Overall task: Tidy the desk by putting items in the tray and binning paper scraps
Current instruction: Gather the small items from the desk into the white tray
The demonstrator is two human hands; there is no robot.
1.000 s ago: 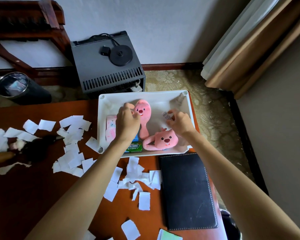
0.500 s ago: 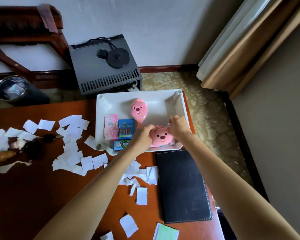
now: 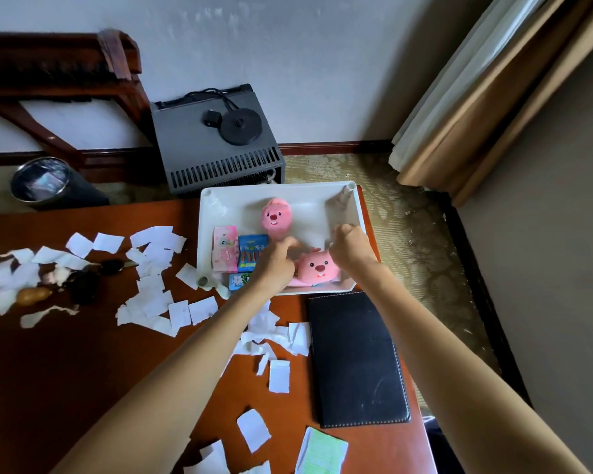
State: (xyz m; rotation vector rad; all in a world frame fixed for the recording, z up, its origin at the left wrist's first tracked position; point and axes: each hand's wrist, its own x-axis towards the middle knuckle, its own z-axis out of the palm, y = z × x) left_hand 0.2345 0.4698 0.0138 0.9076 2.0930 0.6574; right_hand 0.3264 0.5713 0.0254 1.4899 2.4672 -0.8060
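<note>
A white tray (image 3: pixel 209 213) sits at the desk's far edge. It holds two pink character brushes, one upright at the back (image 3: pixel 275 216) and one lying at the front (image 3: pixel 317 268). A pink packet (image 3: pixel 224 248), a blue packet (image 3: pixel 250 252) and a green gum box (image 3: pixel 236 280) are also in it. My left hand (image 3: pixel 275 261) is blurred, with fingers curled against the front brush's left side. My right hand (image 3: pixel 351 248) is a closed fist above that brush's right side, with nothing visible in it. White paper scraps (image 3: pixel 153 258) litter the desk.
A round bin (image 3: pixel 40 183) stands on the floor beyond the desk's left side, next to a black box (image 3: pixel 216 145). A black folder (image 3: pixel 356 357) lies near the right edge, with a green-white slip (image 3: pixel 320 451) below it. Dark keys and small items (image 3: pixel 83 285) lie at the left.
My left hand left the back brush and came to the front one. Both hands touched the front brush half a second ago. The right hand has since risen slightly off it.
</note>
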